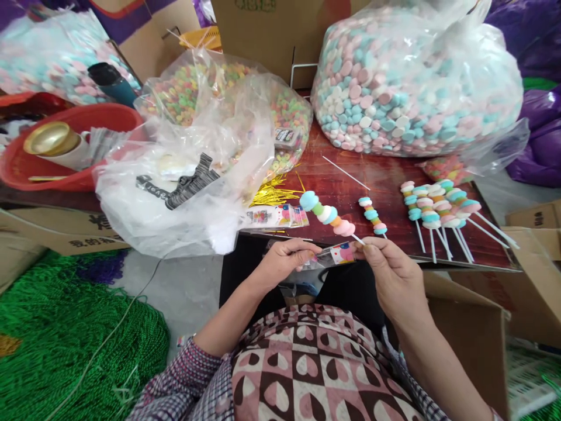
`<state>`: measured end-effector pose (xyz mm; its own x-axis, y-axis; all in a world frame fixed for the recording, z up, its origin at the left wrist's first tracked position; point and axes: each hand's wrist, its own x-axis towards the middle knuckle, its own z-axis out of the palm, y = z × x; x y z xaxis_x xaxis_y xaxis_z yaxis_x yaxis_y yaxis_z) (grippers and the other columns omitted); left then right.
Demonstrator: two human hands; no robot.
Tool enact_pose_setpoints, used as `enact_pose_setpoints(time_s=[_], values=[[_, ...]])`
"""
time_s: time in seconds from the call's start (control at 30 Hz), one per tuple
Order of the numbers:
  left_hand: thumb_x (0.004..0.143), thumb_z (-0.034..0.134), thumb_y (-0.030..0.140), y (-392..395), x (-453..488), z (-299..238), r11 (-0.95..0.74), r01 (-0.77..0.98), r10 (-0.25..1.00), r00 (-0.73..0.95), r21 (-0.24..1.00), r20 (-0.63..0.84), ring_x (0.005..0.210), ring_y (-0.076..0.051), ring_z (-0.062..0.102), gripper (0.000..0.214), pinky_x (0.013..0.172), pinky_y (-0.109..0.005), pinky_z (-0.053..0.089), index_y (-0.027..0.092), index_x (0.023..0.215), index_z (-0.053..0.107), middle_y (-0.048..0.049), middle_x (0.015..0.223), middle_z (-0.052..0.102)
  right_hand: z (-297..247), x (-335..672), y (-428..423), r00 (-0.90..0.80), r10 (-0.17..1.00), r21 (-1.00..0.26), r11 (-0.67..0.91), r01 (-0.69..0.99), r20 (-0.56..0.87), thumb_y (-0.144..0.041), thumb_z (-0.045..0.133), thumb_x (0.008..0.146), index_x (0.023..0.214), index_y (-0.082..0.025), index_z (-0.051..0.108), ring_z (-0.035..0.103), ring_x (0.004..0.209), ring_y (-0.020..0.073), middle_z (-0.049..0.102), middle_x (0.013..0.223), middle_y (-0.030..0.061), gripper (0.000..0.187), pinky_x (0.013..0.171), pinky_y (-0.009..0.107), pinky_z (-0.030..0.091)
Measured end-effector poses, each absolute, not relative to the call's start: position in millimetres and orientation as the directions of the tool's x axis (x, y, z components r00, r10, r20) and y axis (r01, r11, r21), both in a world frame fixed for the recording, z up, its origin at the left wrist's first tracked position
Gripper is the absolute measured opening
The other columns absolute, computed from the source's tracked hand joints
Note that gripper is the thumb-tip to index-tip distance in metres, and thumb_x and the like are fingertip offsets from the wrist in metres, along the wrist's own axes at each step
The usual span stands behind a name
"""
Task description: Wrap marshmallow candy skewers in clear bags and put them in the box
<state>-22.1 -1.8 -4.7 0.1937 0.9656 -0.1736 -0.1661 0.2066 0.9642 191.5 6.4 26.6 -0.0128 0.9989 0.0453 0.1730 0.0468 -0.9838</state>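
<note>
My right hand [392, 269] pinches the white stick of a candy skewer [328, 214]. Blue, white and pink marshmallows with green and orange rings are threaded on it, tilted up to the left. My left hand [284, 263] is closed on a clear printed plastic bag [335, 255], whose right end reaches my right fingers. Right behind the skewer, a smaller candy skewer [372, 215] lies on the dark red table [337, 172]. Several finished skewers [438, 204] lie in a pile to the right. Flat printed bags [276, 216] are stacked left of the skewer, beside gold twist ties [276, 192].
A large bag of marshmallows [416, 99] fills the back right. Bags of ring candy [188, 88] and a crumpled plastic bag [184, 175] cover the left side. A red basin [74, 169] holds bowls. A loose white stick [346, 172] lies on the table. Below right stands an open carton [468, 327].
</note>
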Motion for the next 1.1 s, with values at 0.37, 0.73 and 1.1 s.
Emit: enact_pose_setpoints(time_s=[0.37, 0.73, 1.1], values=[[0.078, 0.07, 0.035, -4.6, -22.4, -1.8, 0.115, 0.061, 0.987, 0.11, 0.991, -0.121, 0.079, -0.014, 0.061, 0.028, 0.074, -0.025, 0.045, 0.019, 0.102, 0.071, -0.0014, 0.091, 0.071, 19.3, 186.9, 2.2, -0.152, 0.986, -0.991, -0.041, 0.131, -0.061, -0.043, 0.056, 0.093, 0.096, -0.025, 0.065, 0.055, 0.053, 0.0086, 0.065, 0.085, -0.001, 0.02, 0.052, 0.025, 0.046], [0.073, 0.077, 0.047, 0.3, -26.6, -13.1, 0.263, -0.385, 0.961, 0.028, 0.885, -0.274, 0.054, -0.007, 0.053, 0.034, 0.05, -0.019, 0.034, 0.016, 0.08, 0.068, 0.0011, 0.068, 0.064, 32.8, 210.3, 4.5, -0.028, 0.997, -0.993, 0.074, 0.096, 0.072, -0.037, 0.059, 0.093, 0.1, -0.024, 0.068, 0.065, 0.069, 0.0155, 0.075, 0.093, 0.0033, 0.018, 0.069, 0.033, 0.053], [0.071, 0.079, 0.049, 1.7, -38.4, -21.8, 0.35, -0.564, 0.937, 0.214, 0.748, -0.277, 0.052, -0.012, 0.06, 0.038, 0.052, -0.024, 0.043, 0.014, 0.081, 0.065, 0.0004, 0.06, 0.061, 30.3, 262.8, -7.3, 0.1, 0.991, -0.928, 0.042, 0.37, 0.085, -0.036, 0.069, 0.083, 0.091, -0.026, 0.075, 0.07, 0.076, 0.0204, 0.075, 0.083, 0.002, 0.014, 0.079, 0.037, 0.057]])
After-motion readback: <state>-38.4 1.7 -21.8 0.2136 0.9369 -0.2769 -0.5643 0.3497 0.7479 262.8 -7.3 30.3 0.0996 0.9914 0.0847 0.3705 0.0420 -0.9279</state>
